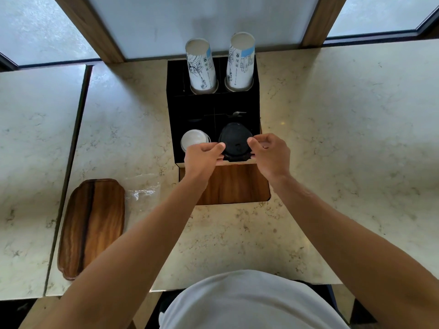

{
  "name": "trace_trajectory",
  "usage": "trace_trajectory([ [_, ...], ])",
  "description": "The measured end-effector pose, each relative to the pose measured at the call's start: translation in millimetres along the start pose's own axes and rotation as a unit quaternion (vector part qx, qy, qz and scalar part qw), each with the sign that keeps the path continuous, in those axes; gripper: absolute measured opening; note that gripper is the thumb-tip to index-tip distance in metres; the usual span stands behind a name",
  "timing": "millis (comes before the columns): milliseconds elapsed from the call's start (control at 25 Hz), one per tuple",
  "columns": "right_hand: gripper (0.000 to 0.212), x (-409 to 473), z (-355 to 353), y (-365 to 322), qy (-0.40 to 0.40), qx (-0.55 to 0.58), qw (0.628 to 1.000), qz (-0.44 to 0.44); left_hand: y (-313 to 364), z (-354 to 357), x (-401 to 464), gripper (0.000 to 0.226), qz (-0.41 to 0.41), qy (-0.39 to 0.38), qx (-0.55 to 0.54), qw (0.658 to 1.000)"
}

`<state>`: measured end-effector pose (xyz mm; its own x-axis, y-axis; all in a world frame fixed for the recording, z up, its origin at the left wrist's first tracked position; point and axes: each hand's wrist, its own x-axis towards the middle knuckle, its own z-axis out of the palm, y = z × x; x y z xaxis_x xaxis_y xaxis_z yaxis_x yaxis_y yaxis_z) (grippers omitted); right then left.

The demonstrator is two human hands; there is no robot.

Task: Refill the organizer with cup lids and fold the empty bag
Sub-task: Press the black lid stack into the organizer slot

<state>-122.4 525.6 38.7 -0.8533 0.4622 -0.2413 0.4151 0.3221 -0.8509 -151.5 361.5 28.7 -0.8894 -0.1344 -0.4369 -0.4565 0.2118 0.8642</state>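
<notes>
A black organizer (pixel 185 108) with a wooden front stands on the marble counter. A stack of black cup lids (pixel 235 141) sits in its front right compartment. My left hand (pixel 202 155) grips the stack's left edge and my right hand (pixel 270 150) grips its right edge. White translucent lids (pixel 193 138) fill the front left compartment. A clear empty plastic bag (pixel 142 188) lies flat on the counter, left of the organizer.
Two stacks of upside-down paper cups (pixel 202 65) (pixel 241 60) stand in the organizer's back slots. A wooden tray (pixel 92 224) lies at the left beside the bag. A counter seam (pixel 69 162) runs down the left. Frosted windows rise behind.
</notes>
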Motion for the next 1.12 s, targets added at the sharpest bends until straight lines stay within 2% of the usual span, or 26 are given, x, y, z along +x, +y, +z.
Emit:
trace_trajectory([
  [120,0.029,14,2,-12,0.017,-0.026,0.999,-0.036,14,10,13,0.015,0.011,0.014,0.0,1.0],
  [360,0.025,30,10,-21,0.014,-0.125,0.988,-0.089,17,20,33,0.019,0.003,0.032,0.034,0.999],
  [520,0.024,33,15,-22,0.029,-0.107,0.991,-0.07,20,20,40,0.027,-0.014,0.012,0.048,0.999],
  [720,0.026,38,19,-17,0.013,-0.14,0.987,-0.073,21,24,45,0.028,-0.025,0.004,0.075,0.997],
  [920,0.029,43,24,-12,-0.007,-0.163,0.984,-0.065,24,28,51,0.016,-0.082,-0.02,0.079,0.993],
  [1120,0.033,44,28,-8,-0.024,-0.167,0.984,-0.062,22,25,53,0.023,-0.05,-0.009,0.106,0.993],
])
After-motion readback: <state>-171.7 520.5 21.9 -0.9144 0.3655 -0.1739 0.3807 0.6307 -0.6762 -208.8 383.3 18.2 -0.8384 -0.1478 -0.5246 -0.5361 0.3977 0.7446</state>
